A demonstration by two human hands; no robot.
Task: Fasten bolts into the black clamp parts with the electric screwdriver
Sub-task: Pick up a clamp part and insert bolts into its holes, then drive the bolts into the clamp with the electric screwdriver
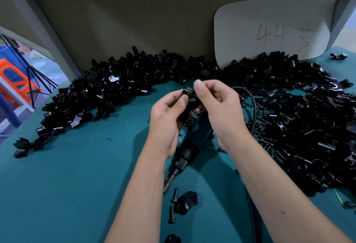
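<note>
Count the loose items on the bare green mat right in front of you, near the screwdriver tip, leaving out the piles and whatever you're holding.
Loose bolts: 2
Black clamp parts: 2, one cut off by the bottom edge
Electric screwdriver: 1
Total: 5

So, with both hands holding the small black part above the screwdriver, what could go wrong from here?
1. The clamp part is pinched only by fingertips of the left hand and right hand; it may slip into the black heaps and get lost.
2. The electric screwdriver lies under the wrists; a forearm could bump it.
3. The two loose bolts near its tip might roll away.
</note>
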